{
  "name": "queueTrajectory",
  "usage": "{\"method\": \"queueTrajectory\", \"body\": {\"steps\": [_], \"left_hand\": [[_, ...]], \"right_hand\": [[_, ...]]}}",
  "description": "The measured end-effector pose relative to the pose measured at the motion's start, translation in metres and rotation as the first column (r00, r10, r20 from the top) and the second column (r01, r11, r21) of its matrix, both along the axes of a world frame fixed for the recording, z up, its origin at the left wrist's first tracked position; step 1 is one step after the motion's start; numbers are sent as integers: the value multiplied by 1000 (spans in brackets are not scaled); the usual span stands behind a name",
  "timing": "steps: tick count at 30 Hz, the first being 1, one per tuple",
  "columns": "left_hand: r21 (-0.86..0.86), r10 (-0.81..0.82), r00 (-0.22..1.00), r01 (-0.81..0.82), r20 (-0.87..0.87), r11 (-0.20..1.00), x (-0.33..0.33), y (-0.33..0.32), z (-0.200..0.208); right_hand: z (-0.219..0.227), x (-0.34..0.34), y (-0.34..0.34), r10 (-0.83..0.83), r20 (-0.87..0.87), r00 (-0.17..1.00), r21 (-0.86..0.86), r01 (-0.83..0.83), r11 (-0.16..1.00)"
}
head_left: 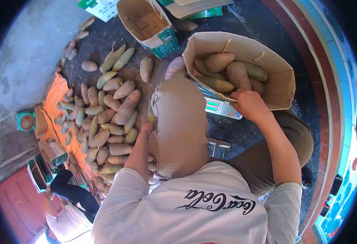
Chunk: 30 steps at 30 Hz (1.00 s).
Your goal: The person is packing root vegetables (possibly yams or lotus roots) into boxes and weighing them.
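My right hand [249, 103] is at the near rim of an open cardboard box [278, 91]. Its fingers are closed around the near end of a brown gourd [238, 75], which leans into the box. Beside that gourd, several more brown and green gourds [219, 62] lie in the box. My left hand [147, 127] is low beside my bent knee, next to a large heap of long gourds [126, 106]. A yellow-green gourd [151, 113] shows partly at its fingertips, but the fingers are mostly hidden, so their grip does not show.
Under the box, a scale [223, 108] shows a lit green display. Another open box [144, 24] stands farther off. An orange sheet [55, 95] runs along the heap's left side. At lower left, a person [70, 221] is near more boxes [52, 152].
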State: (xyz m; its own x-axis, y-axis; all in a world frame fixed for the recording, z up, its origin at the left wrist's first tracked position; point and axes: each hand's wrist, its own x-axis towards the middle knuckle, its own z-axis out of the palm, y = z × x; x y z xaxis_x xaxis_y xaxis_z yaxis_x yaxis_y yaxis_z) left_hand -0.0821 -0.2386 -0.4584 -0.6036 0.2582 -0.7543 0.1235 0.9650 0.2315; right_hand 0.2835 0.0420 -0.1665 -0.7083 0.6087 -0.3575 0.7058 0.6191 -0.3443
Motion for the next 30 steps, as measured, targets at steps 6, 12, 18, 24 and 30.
{"method": "queueTrajectory", "body": {"steps": [6,12,18,24,30], "left_hand": [[348,364,811,-541,458,766,-10,22,91],[609,41,981,86,-192,789,-13,68,217],[556,-153,721,634,-675,537,12,137,361],[425,-170,483,858,-859,287,86,193,443],[203,-393,208,978,-895,55,150,243,441]], "right_hand": [[-15,7,1,6,70,998,23,-8,1000],[-14,8,1,65,20,998,130,-68,989],[-9,11,2,77,7,997,174,-77,982],[-8,17,4,101,-71,992,235,-82,969],[9,18,5,45,73,996,152,-56,987]]}}
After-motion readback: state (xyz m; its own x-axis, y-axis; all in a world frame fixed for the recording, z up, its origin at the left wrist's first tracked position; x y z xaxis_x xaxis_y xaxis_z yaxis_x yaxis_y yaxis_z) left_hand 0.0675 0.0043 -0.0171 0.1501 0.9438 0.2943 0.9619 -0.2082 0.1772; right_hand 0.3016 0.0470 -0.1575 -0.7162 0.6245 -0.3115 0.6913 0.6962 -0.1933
